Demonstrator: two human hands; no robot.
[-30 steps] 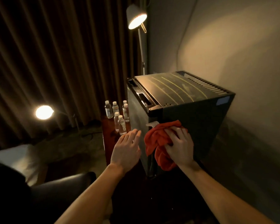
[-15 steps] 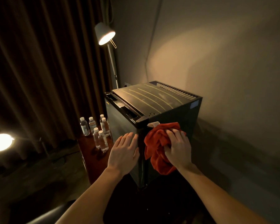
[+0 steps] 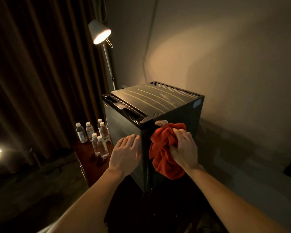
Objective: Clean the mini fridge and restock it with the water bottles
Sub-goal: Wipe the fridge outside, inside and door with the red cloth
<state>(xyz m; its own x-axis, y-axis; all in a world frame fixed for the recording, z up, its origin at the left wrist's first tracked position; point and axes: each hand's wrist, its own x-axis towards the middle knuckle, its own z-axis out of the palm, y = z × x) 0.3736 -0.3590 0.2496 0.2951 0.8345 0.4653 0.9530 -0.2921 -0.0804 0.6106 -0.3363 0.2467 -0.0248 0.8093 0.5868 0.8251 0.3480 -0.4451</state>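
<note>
Still bunched in the right hand (image 3: 183, 148), red cloth (image 3: 163, 153) presses the black fridge (image 3: 175, 118).

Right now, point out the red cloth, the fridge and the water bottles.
red cloth (image 3: 165, 153): head view, middle of its bunched folds.
fridge (image 3: 148, 100): head view, bare top panel.
water bottles (image 3: 102, 147): head view, body of a front bottle.

— What stood in the dim corner?

— A black mini fridge (image 3: 158, 105), door shut, its flat top streaked with pale lines and slotted with vents along the rear edge. A red cloth (image 3: 165, 148) was bunched against its upper side, near the front corner.

— And the water bottles (image 3: 97, 138)?

— Six clear ones with white caps were visible, upright in a cluster on a dark wooden surface just beside the fridge's door side.
</note>
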